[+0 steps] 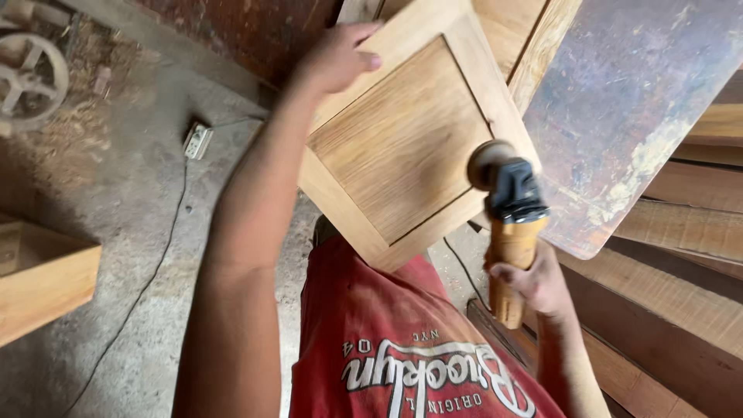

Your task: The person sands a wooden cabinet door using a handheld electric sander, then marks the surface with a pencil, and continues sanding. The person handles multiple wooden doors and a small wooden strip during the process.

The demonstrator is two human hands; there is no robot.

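A square wooden panel door with a recessed centre leans tilted in front of me, its lower corner near my red shirt. My left hand grips its upper left edge, thumb on the frame face. My right hand holds the dusty orange body of an angle grinder. The grinder's black head carries a round sanding disc that touches the panel's right frame rail.
A scratched, mottled sheet leans at the right over stacked wooden planks. A wooden box stands at the left. On the dusty concrete floor lie a white power socket with its cable and a metal wheel.
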